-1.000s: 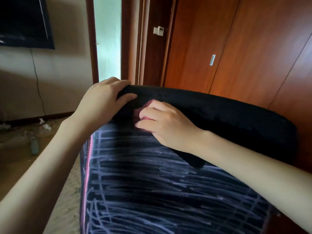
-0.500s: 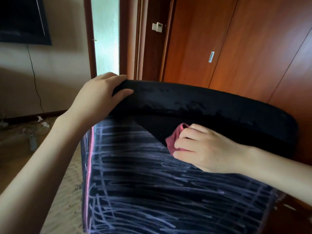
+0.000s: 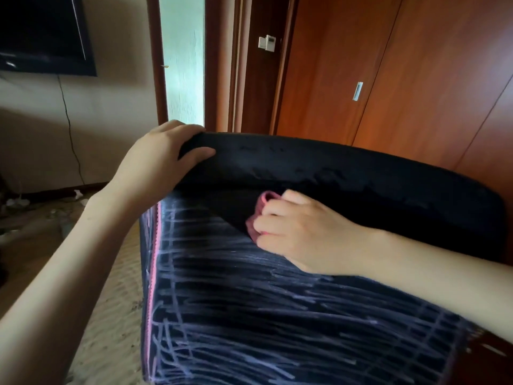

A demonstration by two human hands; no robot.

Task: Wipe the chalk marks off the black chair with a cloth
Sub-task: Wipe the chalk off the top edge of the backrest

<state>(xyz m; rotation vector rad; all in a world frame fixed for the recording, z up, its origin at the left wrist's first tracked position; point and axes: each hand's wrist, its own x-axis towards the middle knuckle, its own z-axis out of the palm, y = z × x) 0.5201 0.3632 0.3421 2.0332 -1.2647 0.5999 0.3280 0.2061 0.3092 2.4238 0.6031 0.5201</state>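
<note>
Change: right hand (image 3: 302,232) has swept from the chair's upper left, next to the left hand, down and right across the backrest, leaving a wiped dark wedge; over the last half second it barely shifts.
Right hand: fingers (image 3: 273,211) curled round a bunched pink cloth (image 3: 259,211), pressing it against the black chair (image 3: 347,173) just under the padded top roll.
Left hand: left hand (image 3: 158,162) grips the top left corner of the chair, fingers over the far side, thumb on the near face.
Cloth: only a folded edge shows past the knuckles, at the border between wiped fabric and chalk.
Chalk marks: pale purple chalk marks (image 3: 249,315) cover the lower backrest in crossing strokes; a pink line (image 3: 154,273) runs down the left edge.
Cleaned area: top roll and a band below it look dark and mostly chalk-free.
Surroundings: wooden wardrobe doors (image 3: 388,65) behind, a wall-mounted screen (image 3: 44,34) upper left, beige carpet (image 3: 116,315) below.
</note>
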